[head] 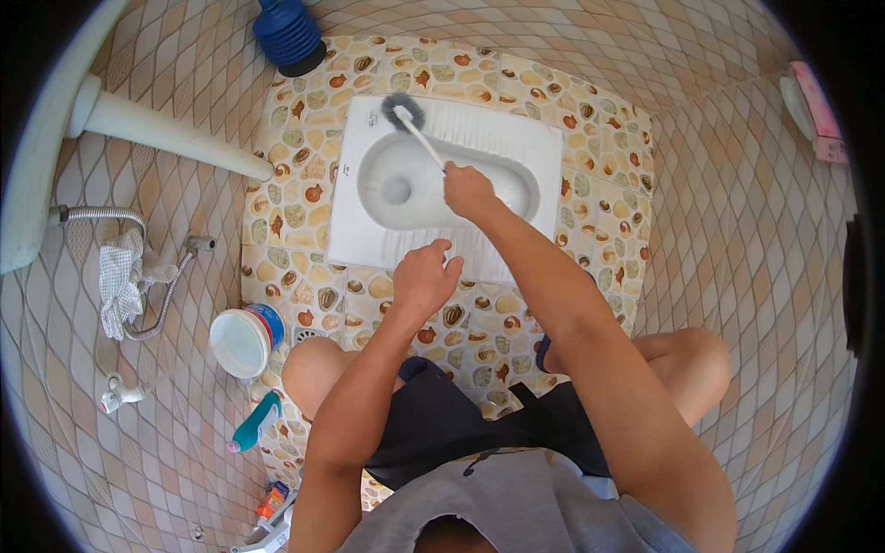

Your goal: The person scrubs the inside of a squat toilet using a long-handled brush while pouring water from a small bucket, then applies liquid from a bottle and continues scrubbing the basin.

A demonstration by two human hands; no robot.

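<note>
A white ceramic squat toilet (348,235) is set into the floor before me. My right hand (469,190), above its basin, is closed around the white handle of a toilet brush (423,140). The round grey bristle head rests on or just over the far left part of the toilet's surround, beyond the basin's rim; whether it touches cannot be told. My left hand (426,276) hovers over the near edge of the toilet, empty, with thumb and fingers apart. The drain hole shows at the basin's left end.
Left of me are a white bucket (240,343), a teal cleaner bottle (256,423) and a wall tap (119,392). A white pipe (183,136) runs down to the floor near the toilet. A blue plunger (288,34) stands at the far left corner; pink tissue packaging (818,114) is on the right wall.
</note>
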